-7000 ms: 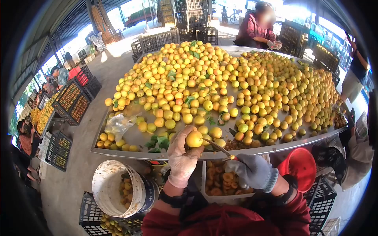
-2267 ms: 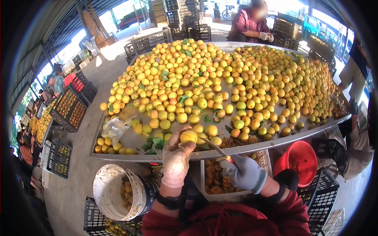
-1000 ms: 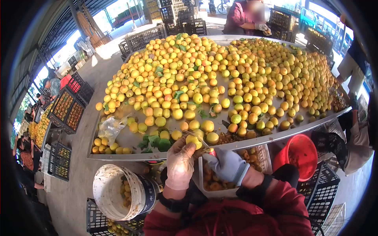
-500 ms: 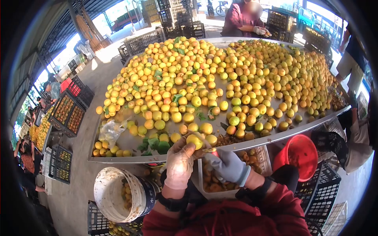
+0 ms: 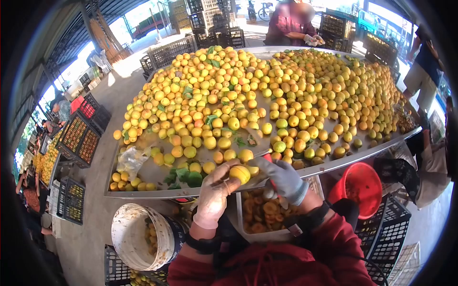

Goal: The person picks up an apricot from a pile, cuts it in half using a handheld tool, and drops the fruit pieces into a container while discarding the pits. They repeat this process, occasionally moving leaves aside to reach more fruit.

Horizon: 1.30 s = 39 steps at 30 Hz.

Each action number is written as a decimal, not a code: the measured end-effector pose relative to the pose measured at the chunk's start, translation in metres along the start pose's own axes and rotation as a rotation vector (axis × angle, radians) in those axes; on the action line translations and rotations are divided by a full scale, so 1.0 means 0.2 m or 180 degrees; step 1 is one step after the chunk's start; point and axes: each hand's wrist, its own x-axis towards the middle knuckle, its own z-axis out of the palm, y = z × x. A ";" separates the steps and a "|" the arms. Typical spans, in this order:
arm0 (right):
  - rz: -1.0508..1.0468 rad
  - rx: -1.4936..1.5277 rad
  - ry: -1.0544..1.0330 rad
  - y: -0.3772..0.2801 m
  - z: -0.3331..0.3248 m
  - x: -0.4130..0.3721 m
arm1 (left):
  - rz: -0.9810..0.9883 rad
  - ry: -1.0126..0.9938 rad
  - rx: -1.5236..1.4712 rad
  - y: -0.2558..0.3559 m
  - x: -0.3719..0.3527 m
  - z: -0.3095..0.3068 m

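Observation:
Between the fingers and thumb of my left hand (image 5: 213, 195), which wears a pale glove, is a yellow apricot (image 5: 240, 174). A dark line marks its skin. My right hand (image 5: 284, 182), in a grey glove, is closed around a small knife (image 5: 268, 158) with a red handle; its thin blade points up and away, apart from the apricot. Both hands are over the near edge of a metal table (image 5: 224, 187) heaped with apricots (image 5: 200, 102). Under my right hand sits a white bin (image 5: 242, 224) of cut apricot halves (image 5: 265, 212).
On the left stands a white bucket (image 5: 136, 233) with some fruit inside. A red bucket (image 5: 359, 190) is at the right, beside black crates (image 5: 389, 229). A plastic bag (image 5: 132, 161) and leaves (image 5: 183, 176) lie on the table. Another person (image 5: 292, 26) sits across it.
The knife has moved away from the apricot, its blade swinging upward. My right hand has shifted right and up, leaving the apricot in my left hand. More of the cut halves show.

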 end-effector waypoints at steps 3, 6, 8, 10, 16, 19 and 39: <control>0.0252 0.0059 -0.0294 0.03 0.05 0.00 | -0.0120 -0.0008 0.0457 -0.05 0.01 0.03; 0.0318 0.0267 -0.0171 0.07 0.04 0.01 | 0.0835 0.0210 0.2318 -0.06 0.03 0.04; 0.0119 0.0671 -0.0025 0.09 0.06 0.01 | 0.0975 0.0268 0.2506 -0.06 0.02 0.04; 0.0000 0.0738 0.0007 0.11 0.07 0.02 | 0.1120 0.0338 0.2693 -0.07 0.01 0.03; 0.0006 0.0840 0.0059 0.10 0.08 -0.01 | 0.1077 0.0447 0.2563 -0.14 0.02 0.00; -0.0131 0.0630 -0.0005 0.13 0.05 0.01 | 0.1252 0.0358 0.2339 -0.11 0.00 0.04; -0.0806 0.0405 0.0030 0.15 0.11 -0.06 | 0.1609 -0.0389 0.3759 0.06 -0.01 0.20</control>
